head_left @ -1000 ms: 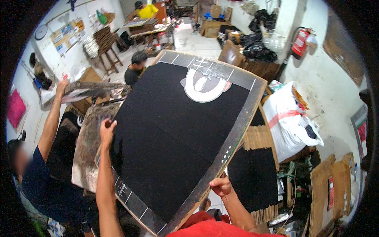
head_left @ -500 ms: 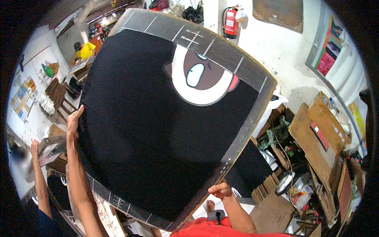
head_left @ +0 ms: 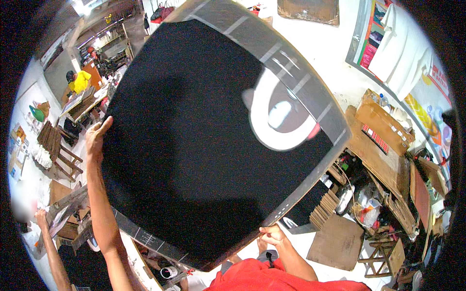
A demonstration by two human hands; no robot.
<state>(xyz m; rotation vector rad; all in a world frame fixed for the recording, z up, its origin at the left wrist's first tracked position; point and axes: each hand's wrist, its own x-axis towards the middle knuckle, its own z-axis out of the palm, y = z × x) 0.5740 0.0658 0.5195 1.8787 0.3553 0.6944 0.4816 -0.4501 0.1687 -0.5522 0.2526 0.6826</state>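
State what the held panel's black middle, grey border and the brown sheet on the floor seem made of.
Black middle: probably fabric, matte, showing no gloss. Grey border: perhaps painted board, smooth, evenly coloured, stiff-looking. Brown sheet: likely cardboard; dull, plain, flat.

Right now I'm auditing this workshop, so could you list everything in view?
Board: one, dark grey, centre
Cloth-like sheet: one, black, on the board
Printed figure: one, white and grey, on the sheet
Person: one, yellow top, upper left
Stack: one, brown, left
Wall panel: one, brown, top
Hanging sheeting: one, white, upper right
Floor cardboard: one piece, brown, lower right
Clutter: uncountable, mixed colours, right
Co-worker's forearm: one, bare, lower left
Garment: one, red, bottom
Left hand: one, bare, at the board's left edge
Right hand: one, bare, gripping the board's lower right edge
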